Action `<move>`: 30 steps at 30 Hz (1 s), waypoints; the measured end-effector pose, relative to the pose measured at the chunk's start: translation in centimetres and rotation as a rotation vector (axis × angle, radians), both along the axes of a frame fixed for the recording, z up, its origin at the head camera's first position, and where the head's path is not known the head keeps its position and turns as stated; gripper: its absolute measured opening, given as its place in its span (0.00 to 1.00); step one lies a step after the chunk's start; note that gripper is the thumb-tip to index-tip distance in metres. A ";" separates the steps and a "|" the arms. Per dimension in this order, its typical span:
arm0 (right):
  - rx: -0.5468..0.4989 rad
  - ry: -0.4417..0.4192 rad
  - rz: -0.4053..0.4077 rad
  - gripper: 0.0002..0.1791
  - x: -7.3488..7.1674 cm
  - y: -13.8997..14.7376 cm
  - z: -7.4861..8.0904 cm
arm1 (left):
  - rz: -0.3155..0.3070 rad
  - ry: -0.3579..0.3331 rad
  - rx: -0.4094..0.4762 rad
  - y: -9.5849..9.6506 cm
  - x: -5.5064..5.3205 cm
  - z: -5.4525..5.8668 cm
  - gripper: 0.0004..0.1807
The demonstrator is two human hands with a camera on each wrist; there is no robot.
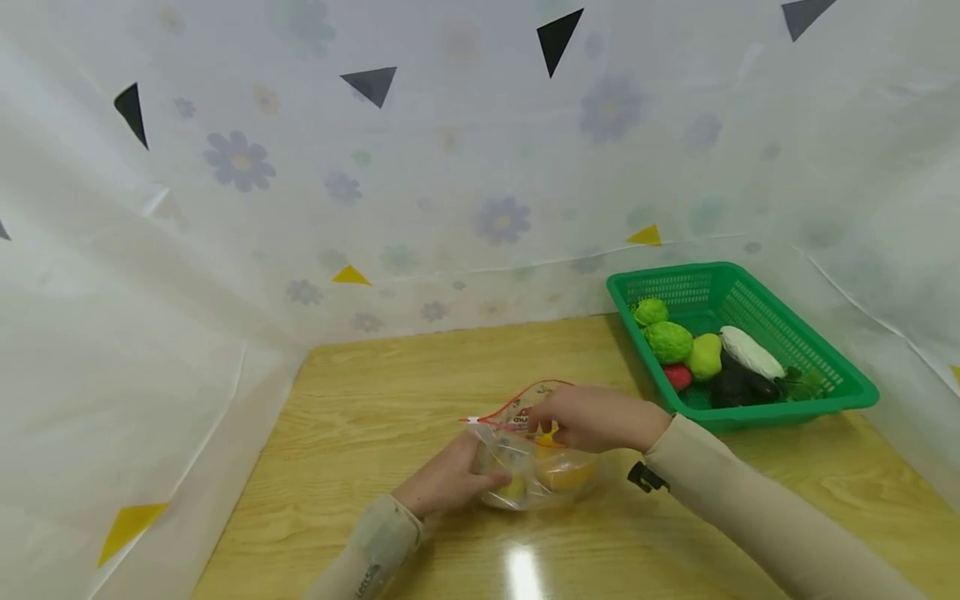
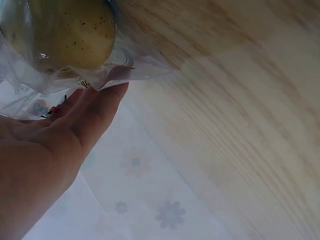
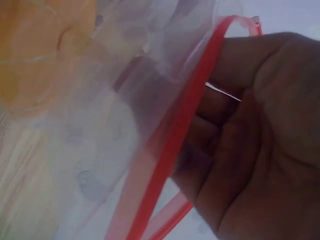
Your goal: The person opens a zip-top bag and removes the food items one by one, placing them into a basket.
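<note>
A clear zip bag (image 1: pixel 517 492) with a red seal strip and a white slider stands on the table, its mouth gaping. Inside it lie an orange round fruit (image 1: pixel 566 473) and a speckled yellow-brown fruit (image 2: pixel 75 37). My left hand (image 1: pixel 450 477) grips the bag's left side, thumb on the near face. My right hand (image 1: pixel 592 417) reaches into the mouth from the right, fingers bent. In the right wrist view the red strip (image 3: pixel 185 115) crosses in front of its fingertips. A bit of yellow shows just below these fingers; I cannot tell whether they hold it.
A green plastic basket (image 1: pixel 750 414) stands at the back right, holding green vegetables, a pear-shaped green fruit (image 1: pixel 705 357), something red, dark eggplants (image 1: pixel 731 383) and a white gourd-like vegetable (image 1: pixel 752 352). A flower-printed white curtain (image 1: pixel 450 208) encloses the wooden table (image 1: pixel 375 383).
</note>
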State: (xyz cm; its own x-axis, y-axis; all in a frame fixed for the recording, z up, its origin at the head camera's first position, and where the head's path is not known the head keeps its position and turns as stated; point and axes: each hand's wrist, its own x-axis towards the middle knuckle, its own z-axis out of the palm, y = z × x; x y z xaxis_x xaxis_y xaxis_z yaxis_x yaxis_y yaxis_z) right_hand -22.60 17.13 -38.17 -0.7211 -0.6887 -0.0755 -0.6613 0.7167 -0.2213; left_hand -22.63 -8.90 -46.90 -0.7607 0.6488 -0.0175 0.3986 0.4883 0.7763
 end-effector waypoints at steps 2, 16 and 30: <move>0.039 -0.034 -0.004 0.18 -0.1 -0.2 0.0 | 0.002 -0.001 -0.003 0.0 0.0 0.0 0.37; 0.232 -0.200 -0.096 0.29 -0.1 -1.9 0.4 | -0.014 0.020 0.007 0.2 0.0 0.3 0.42; 0.282 -0.176 -0.091 0.29 -0.9 -2.3 -1.1 | -0.014 0.028 -0.002 0.1 0.2 0.5 0.43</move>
State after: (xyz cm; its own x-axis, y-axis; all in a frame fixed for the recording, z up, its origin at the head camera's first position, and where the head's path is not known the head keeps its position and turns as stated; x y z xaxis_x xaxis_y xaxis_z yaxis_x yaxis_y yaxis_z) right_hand -23.52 14.80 -39.22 -0.7375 -0.5565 -0.3827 -0.5613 0.8201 -0.1109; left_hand -22.43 -8.83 -46.44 -0.7516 0.6596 0.0025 0.4269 0.4836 0.7641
